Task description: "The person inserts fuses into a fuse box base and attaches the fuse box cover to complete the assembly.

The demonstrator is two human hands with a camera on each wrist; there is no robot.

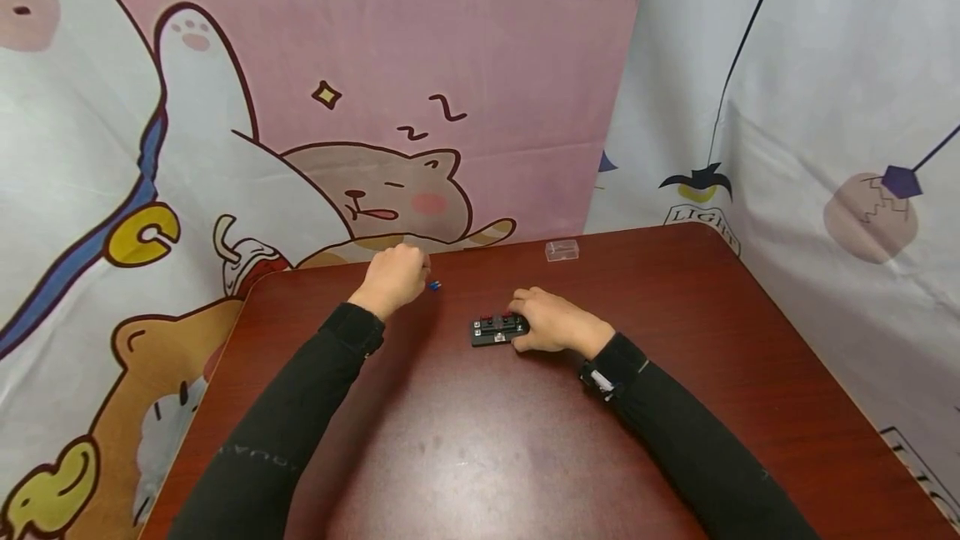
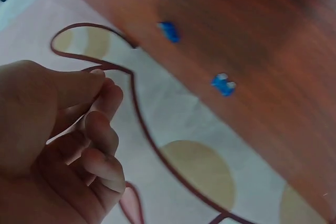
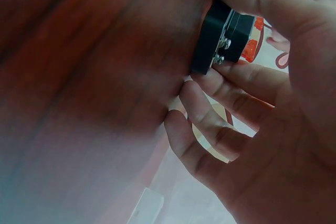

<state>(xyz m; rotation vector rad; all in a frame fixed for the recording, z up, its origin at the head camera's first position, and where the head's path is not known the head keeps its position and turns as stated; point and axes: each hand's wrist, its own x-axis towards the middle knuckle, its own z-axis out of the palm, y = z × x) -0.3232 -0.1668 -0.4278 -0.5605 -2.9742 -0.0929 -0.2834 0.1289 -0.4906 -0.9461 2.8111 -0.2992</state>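
Note:
My right hand (image 1: 551, 321) holds the right end of a black fuse block (image 1: 487, 333) on the table. In the right wrist view, the thumb lies on one side of the block (image 3: 210, 38) and fingers on the other, beside two end screws. Red parts show on its top. Near the back edge, my left hand (image 1: 395, 277) hovers with thumb and index tips together and the other fingers curled; nothing shows between the tips. Two small blue blade fuses, one fuse (image 2: 169, 31) and another fuse (image 2: 224, 85) with two pale prongs up, lie on the table beyond it.
A small clear plastic box (image 1: 562, 251) stands at the back edge of the brown table (image 1: 480, 440). Directly behind the table hangs a printed cloth (image 1: 480, 65) with cartoon cats; another cloth (image 1: 825, 148) hangs on the right.

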